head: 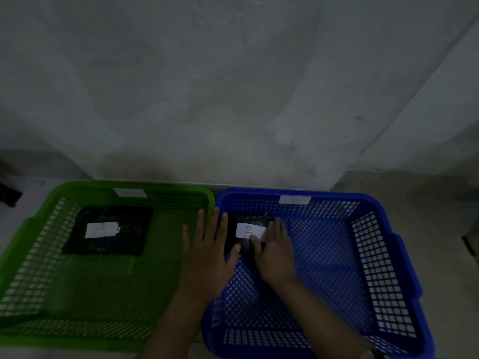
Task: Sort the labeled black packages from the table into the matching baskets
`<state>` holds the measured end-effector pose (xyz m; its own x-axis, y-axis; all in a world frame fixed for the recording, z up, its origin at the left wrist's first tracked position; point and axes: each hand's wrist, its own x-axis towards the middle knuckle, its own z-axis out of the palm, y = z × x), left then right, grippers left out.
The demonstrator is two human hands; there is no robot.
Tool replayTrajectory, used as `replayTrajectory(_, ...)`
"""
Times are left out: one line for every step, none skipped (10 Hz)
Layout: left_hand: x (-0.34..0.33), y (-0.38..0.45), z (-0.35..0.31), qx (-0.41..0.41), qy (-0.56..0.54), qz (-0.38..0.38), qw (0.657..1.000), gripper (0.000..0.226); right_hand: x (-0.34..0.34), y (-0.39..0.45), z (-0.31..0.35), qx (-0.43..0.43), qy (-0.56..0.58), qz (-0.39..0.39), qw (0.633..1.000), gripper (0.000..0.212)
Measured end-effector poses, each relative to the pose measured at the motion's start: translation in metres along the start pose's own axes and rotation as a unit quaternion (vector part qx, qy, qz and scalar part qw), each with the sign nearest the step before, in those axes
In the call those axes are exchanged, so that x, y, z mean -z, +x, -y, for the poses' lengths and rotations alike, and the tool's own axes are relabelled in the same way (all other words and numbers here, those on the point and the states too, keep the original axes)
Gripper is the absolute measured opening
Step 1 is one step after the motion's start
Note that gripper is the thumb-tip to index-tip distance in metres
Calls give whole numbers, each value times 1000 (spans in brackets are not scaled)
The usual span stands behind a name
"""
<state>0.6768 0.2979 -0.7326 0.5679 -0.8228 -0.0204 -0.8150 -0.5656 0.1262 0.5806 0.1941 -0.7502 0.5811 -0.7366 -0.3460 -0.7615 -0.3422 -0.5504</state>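
- Both hands settle the B package, a black packet with a white label, against the left wall of the blue basket, just right of centre frame.
- The left hand lies flat with fingers spread over the seam between the two baskets, only its thumb touching the packet's near edge; its grip is slack and holds nothing.
- The right hand presses down on the packet's right side, fingers laid over the label's corner; whether they curl under the far edge cannot be told.
- The black wrap looks glossy and crinkled, so the packet is probably light, soft and a little slippery; pinching it by the long edges, clear of the paper label, seems safest.
- The A package rests flat in the green basket, centre left.
- Dim light and blur swallow detail: the tags on both baskets' far rims are barely legible, the packet's lower half hides beneath the hands, and the table itself hardly shows.
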Motion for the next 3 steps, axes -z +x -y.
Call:
replayTrajectory(2, -2, 0, 8, 13, 34, 999, 68, -5, -7, 1, 17, -19, 28, 999, 59)
replayTrajectory(7, -1, -1, 18, 20, 75, 997, 69, 1, -6, -2, 18, -44, 49, 998, 57)
replayTrajectory(41, -1, -3, 2, -28, 123, 992, 74, 24, -15, 1, 10, -46, 67, 997, 59)
